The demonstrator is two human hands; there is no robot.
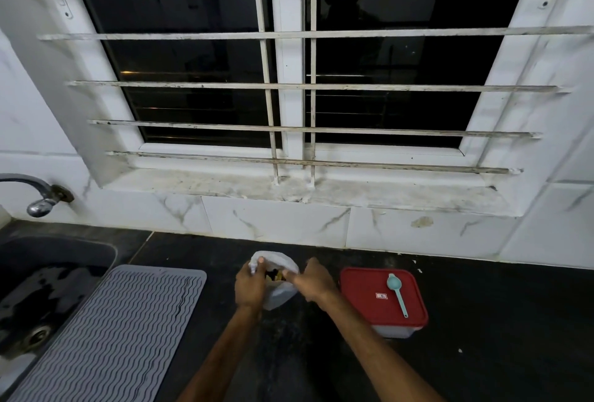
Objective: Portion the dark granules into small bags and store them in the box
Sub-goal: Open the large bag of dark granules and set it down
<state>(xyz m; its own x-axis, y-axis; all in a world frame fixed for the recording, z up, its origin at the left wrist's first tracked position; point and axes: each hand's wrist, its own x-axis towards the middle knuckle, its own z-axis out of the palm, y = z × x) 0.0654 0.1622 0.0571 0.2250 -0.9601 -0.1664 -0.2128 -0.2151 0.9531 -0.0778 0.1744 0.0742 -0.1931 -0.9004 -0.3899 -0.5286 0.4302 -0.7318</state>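
Observation:
A white plastic bag [279,294] stands on the dark counter [482,321] with its mouth held wide. My left hand [249,286] grips the left edge of the mouth, and my right hand [313,279] pinches the right edge. Dark and yellowish contents show inside the opening. To the right sits a clear box with a red lid [379,297], closed. A light teal scoop [397,294] lies on top of the lid.
A grey ribbed drying mat [112,334] lies left of the bag. A dark sink [41,289] with a metal tap [41,197] is at the far left. A white marble-tiled wall and a barred window rise behind the counter.

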